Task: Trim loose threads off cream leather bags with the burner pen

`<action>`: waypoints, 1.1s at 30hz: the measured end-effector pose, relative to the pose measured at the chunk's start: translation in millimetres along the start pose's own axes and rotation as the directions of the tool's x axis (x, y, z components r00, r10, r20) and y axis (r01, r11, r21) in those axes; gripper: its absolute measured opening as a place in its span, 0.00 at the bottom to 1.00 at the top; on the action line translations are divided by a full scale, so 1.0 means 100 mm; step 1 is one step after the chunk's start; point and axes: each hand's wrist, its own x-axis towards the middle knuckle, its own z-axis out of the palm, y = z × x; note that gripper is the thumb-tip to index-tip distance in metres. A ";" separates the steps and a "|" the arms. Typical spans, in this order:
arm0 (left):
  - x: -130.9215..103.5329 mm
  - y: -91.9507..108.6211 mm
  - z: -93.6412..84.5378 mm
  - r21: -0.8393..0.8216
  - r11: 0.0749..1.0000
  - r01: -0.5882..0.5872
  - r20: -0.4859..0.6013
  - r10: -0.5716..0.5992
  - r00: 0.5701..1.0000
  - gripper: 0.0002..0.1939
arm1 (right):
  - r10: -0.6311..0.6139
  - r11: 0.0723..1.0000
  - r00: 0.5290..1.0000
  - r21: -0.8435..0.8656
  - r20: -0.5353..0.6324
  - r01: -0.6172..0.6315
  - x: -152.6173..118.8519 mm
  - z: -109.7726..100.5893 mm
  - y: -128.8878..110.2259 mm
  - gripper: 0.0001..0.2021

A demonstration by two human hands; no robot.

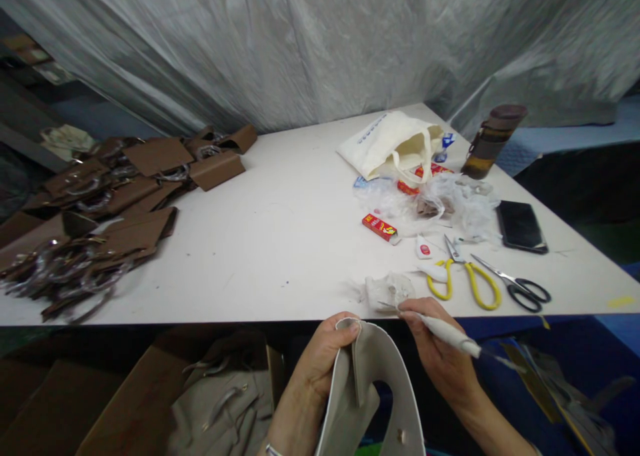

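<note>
In the head view, the beige piece (346, 406) hangs below the left hand (320, 353) at six o'clock, its upper edge pinched by thumb and fingers. Between four and five, the right hand (443, 359) grips a white-handled tool (447, 334), thin tip towards ten. Forearms angle in from below. The piece curves around an opening, a small stud at its lower right.
</note>
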 end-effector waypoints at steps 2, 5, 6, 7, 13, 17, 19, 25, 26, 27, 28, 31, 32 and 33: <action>0.03 -0.04 -0.02 0.003 1.000 -0.002 0.003 0.002 1.000 0.21 | 0.163 0.974 0.987 0.159 0.014 -0.163 -0.04 -0.01 -0.04 0.12; 0.07 -0.09 -0.04 0.018 1.000 0.007 0.015 -0.007 1.000 0.22 | 0.266 0.915 0.959 0.287 0.095 -0.283 -0.05 -0.01 -0.07 0.15; 0.08 -0.10 -0.04 0.021 1.000 0.007 0.017 -0.007 1.000 0.23 | 0.268 0.908 0.956 0.302 0.115 -0.291 -0.05 -0.01 -0.08 0.15; 0.08 -0.11 -0.03 0.022 1.000 0.006 0.017 -0.007 1.000 0.23 | 0.266 0.905 0.956 0.308 0.126 -0.292 -0.04 0.00 -0.09 0.16; 0.08 -0.15 -0.02 0.020 1.000 0.003 0.023 -0.003 1.000 0.24 | 0.259 0.916 0.956 0.280 0.138 -0.289 -0.02 0.00 -0.10 0.18; 0.10 -0.18 -0.03 0.017 1.000 0.000 0.014 -0.001 1.000 0.25 | 0.260 0.915 0.952 0.274 0.159 -0.296 -0.03 0.00 -0.09 0.18; 0.10 -0.20 -0.01 0.016 1.000 -0.013 -0.003 0.013 1.000 0.25 | 0.265 0.914 0.950 0.270 0.162 -0.301 -0.02 0.01 -0.08 0.18; 0.06 -0.24 0.11 0.008 0.998 -0.070 -0.070 0.070 0.995 0.23 | 0.298 0.906 0.933 0.249 0.202 -0.343 0.00 0.04 -0.02 0.18; 0.05 -0.25 0.14 0.014 0.996 -0.089 -0.086 0.090 0.992 0.22 | 0.296 0.907 0.932 0.245 0.207 -0.343 0.00 0.04 -0.02 0.17; 0.03 -0.24 0.17 0.024 0.994 -0.111 -0.103 0.113 0.988 0.22 | 0.285 0.912 0.935 0.241 0.209 -0.332 0.01 0.04 -0.01 0.17; 0.02 -0.24 0.19 0.035 0.991 -0.131 -0.119 0.134 0.984 0.21 | 0.261 0.921 0.942 0.239 0.210 -0.309 0.01 0.04 -0.01 0.17; -0.02 -0.21 0.23 0.044 0.985 -0.168 -0.153 0.172 0.973 0.20 | 0.087 0.965 0.964 0.220 0.253 -0.145 -0.01 0.00 -0.03 0.15; -0.03 -0.20 0.23 0.032 0.985 -0.168 -0.158 0.171 0.973 0.20 | -0.005 0.978 0.958 0.201 0.287 -0.055 -0.03 -0.02 -0.05 0.13; -0.04 -0.19 0.22 0.017 0.987 -0.160 -0.156 0.161 0.975 0.20 | -0.095 0.984 0.940 0.173 0.326 0.040 -0.04 -0.05 -0.06 0.11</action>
